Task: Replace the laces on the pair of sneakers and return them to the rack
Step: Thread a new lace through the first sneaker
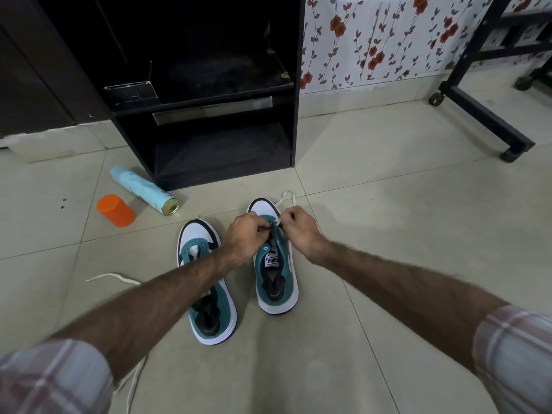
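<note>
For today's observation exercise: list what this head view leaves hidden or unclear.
- Eyelets of the right sneaker: covered by the left hand and right hand.
- Loose lace: partly behind the left forearm, running off the bottom edge.
- Rack interior: too dark.

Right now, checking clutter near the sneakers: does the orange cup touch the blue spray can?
Apart. The head view shows bare floor tile between the orange cup and the blue spray can.

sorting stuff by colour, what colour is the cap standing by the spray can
Orange cap, clearest in the head view.
</note>
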